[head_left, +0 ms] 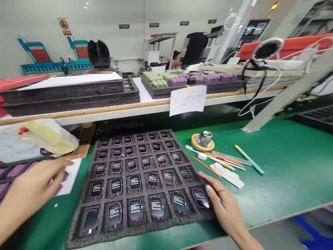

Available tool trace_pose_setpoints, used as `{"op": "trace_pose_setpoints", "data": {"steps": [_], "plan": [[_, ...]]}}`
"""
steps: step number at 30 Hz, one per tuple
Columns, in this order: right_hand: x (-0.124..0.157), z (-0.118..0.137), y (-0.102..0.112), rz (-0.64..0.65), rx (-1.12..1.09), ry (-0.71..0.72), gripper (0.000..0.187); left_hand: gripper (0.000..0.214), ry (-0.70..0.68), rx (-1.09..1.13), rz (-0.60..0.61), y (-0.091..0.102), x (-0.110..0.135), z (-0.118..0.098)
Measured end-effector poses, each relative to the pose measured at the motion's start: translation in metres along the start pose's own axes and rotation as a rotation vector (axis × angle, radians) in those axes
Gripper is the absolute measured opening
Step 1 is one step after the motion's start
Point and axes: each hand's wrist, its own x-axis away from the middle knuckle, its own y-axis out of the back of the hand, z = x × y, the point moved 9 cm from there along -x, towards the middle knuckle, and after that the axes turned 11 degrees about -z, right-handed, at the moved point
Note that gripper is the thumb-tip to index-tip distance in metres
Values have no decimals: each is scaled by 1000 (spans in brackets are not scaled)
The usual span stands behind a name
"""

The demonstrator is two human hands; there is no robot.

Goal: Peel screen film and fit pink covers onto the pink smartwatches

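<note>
A dark foam tray (85,225) lies on the green bench in front of me, filled with several small purple-edged devices (135,182) with black screens. My right hand (221,205) rests flat on the tray's near right corner, fingers stretched out beside the last device (201,198) in the front row. My left hand (33,187) hovers left of the tray, over another dark tray (10,170) and a white sheet (69,177). Its fingers are loosely extended and hold nothing.
Right of the tray lie a tape roll with a metal pot (203,140), several sticks and pens (223,160) and a white cloth (227,173). A raised shelf (104,111) behind carries stacked foam trays and green and purple parts (182,79). People work in the background.
</note>
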Motion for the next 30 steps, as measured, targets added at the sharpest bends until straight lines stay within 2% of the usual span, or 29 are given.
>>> {"op": "trace_pose_setpoints", "data": {"steps": [2, 4, 7, 8, 10, 13, 16, 20, 22, 27, 30], "plan": [[-22, -8, 2, 53, 139, 78, 40, 39, -134, -17, 86, -25, 12, -48], [-46, -25, 4, 65, 229, 64, 29, 54, -118, -109, 173, -51, 21, -63], [-77, -48, -3, 106, 314, 32, 10, 66, 67, -235, 353, -88, 35, -44], [-84, -54, -6, 125, 324, 23, 10, 68, 139, -245, 411, -97, 41, -35], [-95, -62, -12, 158, 313, 5, 18, 72, 251, -228, 454, -105, 51, -24], [-105, -64, -19, 176, 225, -30, 24, 72, 359, -166, 394, -102, 62, -19], [-107, -51, -33, 191, 39, -70, 17, 69, 414, -132, 346, -97, 73, -22], [-94, -28, -65, 225, -245, -140, 41, 68, 449, -112, 317, -88, 86, -25], [-84, -23, -73, 212, -340, -185, 46, 67, 466, -107, 310, -82, 96, -27], [-60, -22, -59, 223, -497, -260, 44, 65, 514, -69, 314, -63, 130, -26], [-65, -21, -46, 255, -590, -291, 48, 61, 486, -57, 331, -52, 130, -27]]}}
